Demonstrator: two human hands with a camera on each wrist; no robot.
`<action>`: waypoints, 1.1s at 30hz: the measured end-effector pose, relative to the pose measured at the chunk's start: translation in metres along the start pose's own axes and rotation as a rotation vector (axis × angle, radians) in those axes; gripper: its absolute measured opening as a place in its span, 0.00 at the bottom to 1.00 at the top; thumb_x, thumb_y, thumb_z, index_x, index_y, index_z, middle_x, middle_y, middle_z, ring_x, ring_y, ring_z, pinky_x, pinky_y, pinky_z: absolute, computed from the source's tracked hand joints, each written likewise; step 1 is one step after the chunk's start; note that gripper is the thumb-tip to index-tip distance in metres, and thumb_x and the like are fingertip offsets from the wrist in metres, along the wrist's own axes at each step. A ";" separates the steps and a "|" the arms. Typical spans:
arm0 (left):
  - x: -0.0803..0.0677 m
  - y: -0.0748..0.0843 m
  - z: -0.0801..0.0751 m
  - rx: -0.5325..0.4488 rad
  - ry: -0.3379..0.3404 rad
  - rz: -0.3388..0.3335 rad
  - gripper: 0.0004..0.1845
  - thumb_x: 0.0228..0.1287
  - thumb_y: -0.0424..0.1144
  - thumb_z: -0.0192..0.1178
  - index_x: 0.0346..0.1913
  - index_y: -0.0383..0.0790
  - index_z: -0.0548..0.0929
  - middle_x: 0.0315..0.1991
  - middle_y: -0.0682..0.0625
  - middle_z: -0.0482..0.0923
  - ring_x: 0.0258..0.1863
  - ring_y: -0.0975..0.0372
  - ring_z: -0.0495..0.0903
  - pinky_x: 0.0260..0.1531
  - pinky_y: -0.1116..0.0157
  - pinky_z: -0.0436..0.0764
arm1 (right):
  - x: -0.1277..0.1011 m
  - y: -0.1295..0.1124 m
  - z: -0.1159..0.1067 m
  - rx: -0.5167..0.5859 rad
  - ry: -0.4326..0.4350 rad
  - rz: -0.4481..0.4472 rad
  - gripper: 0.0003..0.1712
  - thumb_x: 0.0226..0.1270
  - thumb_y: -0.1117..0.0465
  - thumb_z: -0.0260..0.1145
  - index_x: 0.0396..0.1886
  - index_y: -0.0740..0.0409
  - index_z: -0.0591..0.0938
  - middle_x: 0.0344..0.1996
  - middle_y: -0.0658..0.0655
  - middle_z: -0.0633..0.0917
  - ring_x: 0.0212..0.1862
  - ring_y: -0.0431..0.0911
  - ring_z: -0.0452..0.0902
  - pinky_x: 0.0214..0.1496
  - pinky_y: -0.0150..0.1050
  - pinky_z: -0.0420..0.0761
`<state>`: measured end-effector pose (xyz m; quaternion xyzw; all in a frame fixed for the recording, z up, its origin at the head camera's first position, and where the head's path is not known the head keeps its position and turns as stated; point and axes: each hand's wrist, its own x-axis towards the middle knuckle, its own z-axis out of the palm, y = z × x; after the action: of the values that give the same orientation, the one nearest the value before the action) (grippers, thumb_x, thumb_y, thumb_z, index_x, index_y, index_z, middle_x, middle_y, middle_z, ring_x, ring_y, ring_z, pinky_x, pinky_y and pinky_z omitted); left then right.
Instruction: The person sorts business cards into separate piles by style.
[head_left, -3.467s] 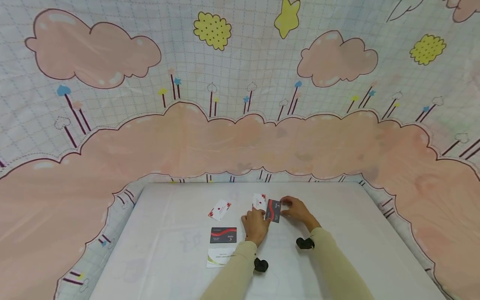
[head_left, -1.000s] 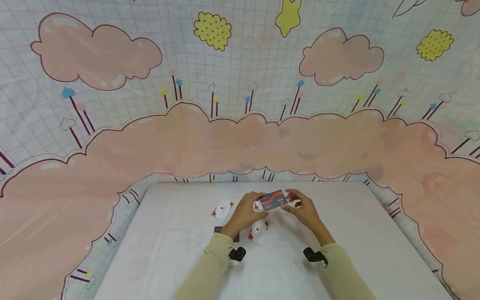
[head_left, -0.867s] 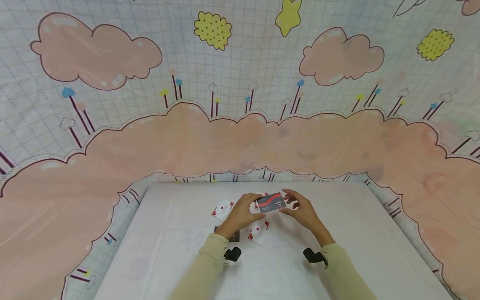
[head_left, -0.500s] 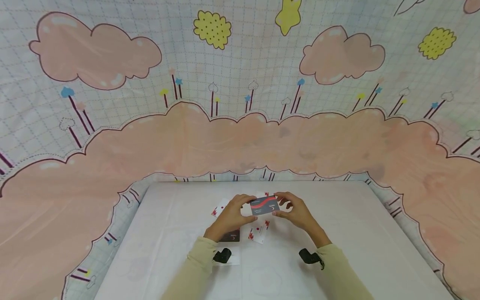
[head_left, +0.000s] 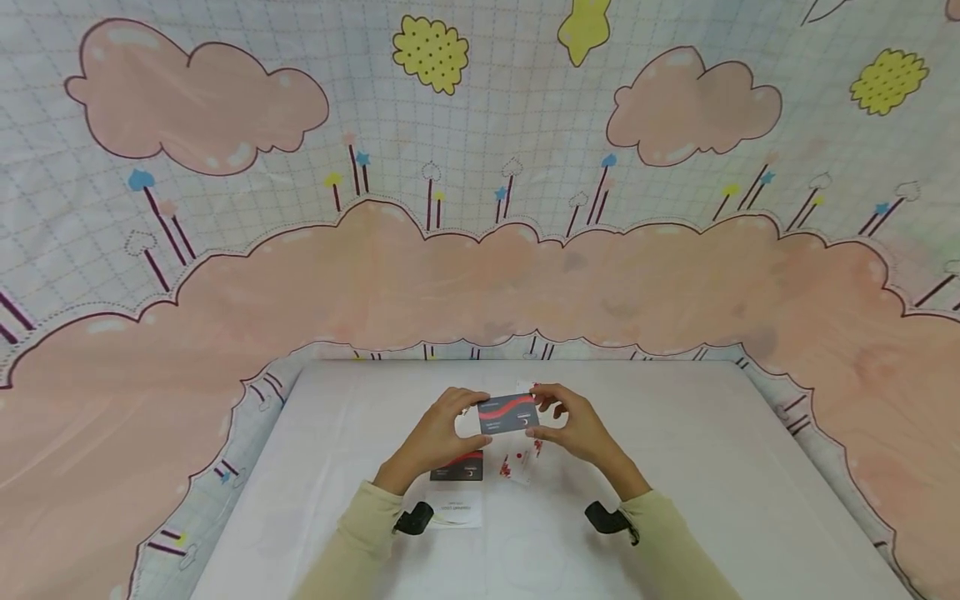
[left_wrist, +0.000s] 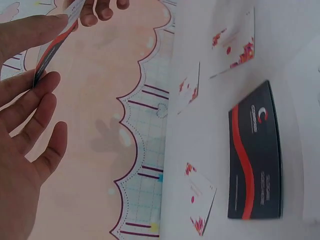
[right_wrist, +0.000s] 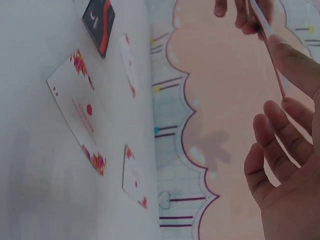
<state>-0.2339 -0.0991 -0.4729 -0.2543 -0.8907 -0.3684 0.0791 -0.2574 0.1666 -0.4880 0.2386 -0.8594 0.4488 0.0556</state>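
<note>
left grip (head_left: 437, 431) and right grip (head_left: 582, 427) pinch a grey card (head_left: 508, 414); head view has it face-on; right wrist's, edge-on

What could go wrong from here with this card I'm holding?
The dark grey rectangular card with a red wave is pinched near its ends, so it might bend or slip. Dropped, it could nudge the white rectangular card with red floral corners below. It might be confused with the similar black, red-waved card.
</note>
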 end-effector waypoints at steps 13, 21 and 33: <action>-0.023 -0.021 -0.014 0.034 -0.015 -0.052 0.33 0.51 0.43 0.75 0.62 0.49 0.77 0.56 0.53 0.75 0.56 0.60 0.75 0.55 0.53 0.79 | -0.003 -0.007 0.023 -0.023 -0.094 -0.043 0.34 0.52 0.59 0.79 0.59 0.52 0.77 0.45 0.55 0.82 0.47 0.51 0.77 0.46 0.42 0.80; -0.032 -0.031 -0.015 0.058 -0.020 -0.067 0.32 0.51 0.44 0.75 0.61 0.47 0.77 0.56 0.53 0.76 0.54 0.59 0.75 0.53 0.55 0.79 | -0.005 -0.009 0.039 -0.002 -0.100 0.009 0.33 0.52 0.61 0.78 0.59 0.51 0.76 0.46 0.58 0.82 0.49 0.54 0.77 0.47 0.42 0.79; -0.045 -0.047 -0.013 0.088 -0.057 -0.161 0.32 0.48 0.46 0.77 0.59 0.49 0.79 0.58 0.50 0.76 0.61 0.55 0.75 0.62 0.50 0.76 | -0.010 -0.002 0.064 0.007 -0.107 0.009 0.31 0.50 0.63 0.79 0.55 0.52 0.78 0.50 0.60 0.82 0.52 0.57 0.76 0.53 0.54 0.78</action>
<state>-0.2198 -0.1540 -0.5077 -0.1887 -0.9255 -0.3265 0.0349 -0.2404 0.1183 -0.5270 0.2585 -0.8606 0.4388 0.0065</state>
